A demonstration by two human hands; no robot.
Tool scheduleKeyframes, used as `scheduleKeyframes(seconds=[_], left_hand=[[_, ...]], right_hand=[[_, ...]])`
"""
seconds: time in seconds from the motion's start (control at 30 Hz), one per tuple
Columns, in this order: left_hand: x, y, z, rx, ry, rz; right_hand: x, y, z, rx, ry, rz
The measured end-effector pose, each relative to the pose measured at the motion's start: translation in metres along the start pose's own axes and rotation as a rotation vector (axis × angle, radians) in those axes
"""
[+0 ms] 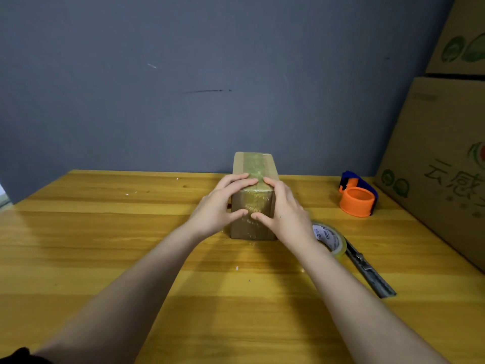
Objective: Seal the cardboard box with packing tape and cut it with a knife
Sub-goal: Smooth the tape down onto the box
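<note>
Wooden table [105,232] under a grey wall carries the cardboard box [253,195] at centre. I see my left hand [220,203] and right hand [283,208], fingers spread flat, pressing tape on its near end, gripping nothing. Sealing seems nearly finished; next I need the knife [370,271] at four o'clock, beside the tape roll [330,239].

1 box [253,195], 1 tape roll [331,239], 1 knife [368,271], 1 dispenser [358,194]

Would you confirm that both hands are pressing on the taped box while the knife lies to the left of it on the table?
Not quite. The head view shows the left hand and right hand pressing on the taped box, but the knife lies to the right of it on the table, beside the tape roll.
</note>
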State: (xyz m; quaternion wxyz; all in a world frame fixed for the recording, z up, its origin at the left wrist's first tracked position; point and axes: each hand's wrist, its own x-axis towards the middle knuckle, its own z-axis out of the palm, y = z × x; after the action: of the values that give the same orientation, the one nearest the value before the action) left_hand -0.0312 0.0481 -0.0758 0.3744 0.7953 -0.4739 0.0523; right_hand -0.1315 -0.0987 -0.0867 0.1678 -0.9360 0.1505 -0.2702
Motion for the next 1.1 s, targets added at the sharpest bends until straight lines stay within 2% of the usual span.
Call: scheduleKeyframes(seconds=[0.13,0.27,0.37,0.53,0.8,1.1], left_hand=[[0.001,-0.003,-0.001,-0.094,-0.033,-0.001],[0.004,-0.002,0.002,-0.187,0.059,-0.048],[0.004,-0.001,0.005,-0.157,0.117,-0.060],[0.004,-0.003,0.004,-0.111,0.106,-0.042],[0.006,-0.010,0.004,-0.085,0.072,0.008],[0.001,-0.004,0.001,0.004,0.014,0.024]], right_hand=[[-0.001,-0.004,0.000,0.194,0.003,0.054],[-0.002,-0.013,0.004,0.302,0.103,0.109],[0.000,-0.017,0.010,0.281,0.172,0.122],[0.001,-0.013,0.012,0.220,0.182,0.094],[0.000,-0.003,0.008,0.037,0.108,0.033],[-0.001,-0.004,0.003,-0.036,0.033,0.034]])
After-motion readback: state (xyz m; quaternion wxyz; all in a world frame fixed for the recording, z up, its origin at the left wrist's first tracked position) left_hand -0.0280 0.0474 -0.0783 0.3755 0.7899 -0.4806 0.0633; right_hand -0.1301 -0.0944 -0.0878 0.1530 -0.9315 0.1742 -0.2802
